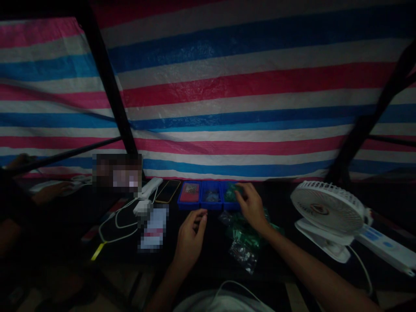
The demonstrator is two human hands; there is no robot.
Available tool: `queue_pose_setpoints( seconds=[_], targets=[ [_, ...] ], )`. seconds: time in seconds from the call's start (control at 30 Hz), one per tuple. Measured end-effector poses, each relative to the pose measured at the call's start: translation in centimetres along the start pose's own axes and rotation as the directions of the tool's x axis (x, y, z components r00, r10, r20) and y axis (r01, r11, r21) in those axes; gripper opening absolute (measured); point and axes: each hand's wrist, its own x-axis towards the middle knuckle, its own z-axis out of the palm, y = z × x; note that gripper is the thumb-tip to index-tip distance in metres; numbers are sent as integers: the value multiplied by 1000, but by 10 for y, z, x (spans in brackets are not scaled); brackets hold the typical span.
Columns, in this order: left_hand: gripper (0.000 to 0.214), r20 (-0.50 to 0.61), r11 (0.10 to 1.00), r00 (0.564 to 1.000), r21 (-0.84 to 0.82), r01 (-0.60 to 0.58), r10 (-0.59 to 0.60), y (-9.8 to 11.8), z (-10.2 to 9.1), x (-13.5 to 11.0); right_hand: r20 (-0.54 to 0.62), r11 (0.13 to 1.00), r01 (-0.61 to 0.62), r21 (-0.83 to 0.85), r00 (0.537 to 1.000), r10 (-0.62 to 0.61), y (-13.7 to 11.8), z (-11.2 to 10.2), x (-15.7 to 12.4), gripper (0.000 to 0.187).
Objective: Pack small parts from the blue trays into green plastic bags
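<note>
Right hand (251,208) at the blue compartment tray (190,207), fingers (242,188) resting on the green contents (230,193) of its rightmost compartment; cannot tell whether they grip. Left hand (191,238) just in front of the tray, fingers (202,219) curled narrow, any hold unclear. Green-filled plastic bags (243,234) lie on the tabletop (214,255) below the tray.

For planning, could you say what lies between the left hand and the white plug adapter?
The head view shows a pixelated white card between the left hand and the white plug adapter.
</note>
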Motion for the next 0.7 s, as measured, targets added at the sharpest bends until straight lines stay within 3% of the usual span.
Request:
queue_pose_setpoints(
  seconds=[0.1, 0.2, 0.33, 0.5, 0.63, 0.7],
  targets=[
    [30, 4, 1000, 1000, -2, 3, -3, 0, 0, 0, 82, 974, 90, -207, 994, -75, 7, -5, 2, 30],
    [31, 8, 1000, 1000, 2, 6, -6, 0, 0, 0, 208, 906, 140, -399, 976, -60, 13, -3, 1, 29],
    [30, 59, 1000, 998, 0, 7, -7, 3, -1, 0, 329, 868, 177, -465, 944, -16, 12, 2, 0, 23],
    [29, 96, 1000, 995, 11, -17, 16, 6, -1, -1, 358, 920, 216, -327, 929, -91, 3, 2, 0, 23],
    [29, 95, 1000, 995, 17, -22, 20, 5, -1, 0, 483, 936, 346, -66, 832, -273, -5, 1, -4, 21],
    [29, 93, 999, 995, 25, -27, 25, 5, -2, 0, 519, 932, 362, 1, 797, -309, -8, 2, -6, 23]
  ],
)
